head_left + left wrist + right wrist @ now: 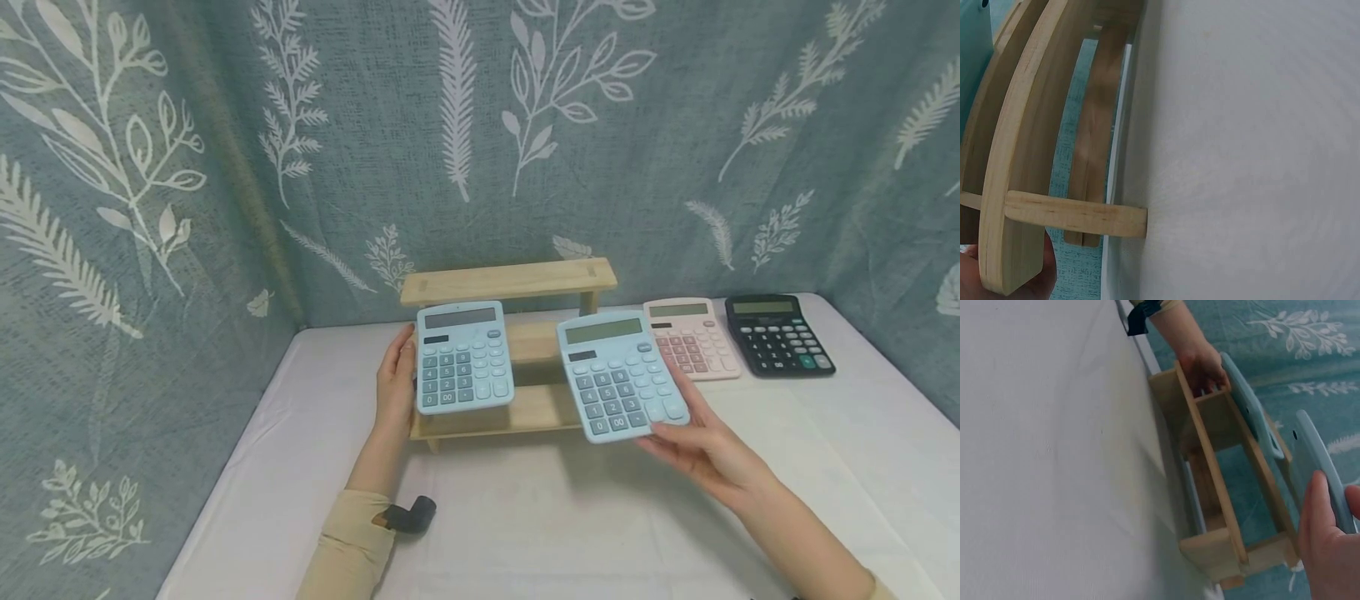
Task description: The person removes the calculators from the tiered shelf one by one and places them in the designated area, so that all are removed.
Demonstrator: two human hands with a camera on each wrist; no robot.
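Toward three o'clock of the wooden shelf [510, 279], the right grip [708, 454] pinches a pale-blue calculator [622, 375] low, likely baring its face; I cannot tell whether the left grip [396, 383], at nine, holds the matching calculator [465, 358].

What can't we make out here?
Fingertips of the left hand: head view, behind the left light-blue rectangular calculator.
Much of that hand: left wrist view, behind the pale wooden tiered rack and past the left edge.
Left edge of the pale-pink rectangular calculator: head view, mostly behind the right light-blue rectangular calculator.
Any display digits on the black rectangular calculator: head view, too small.
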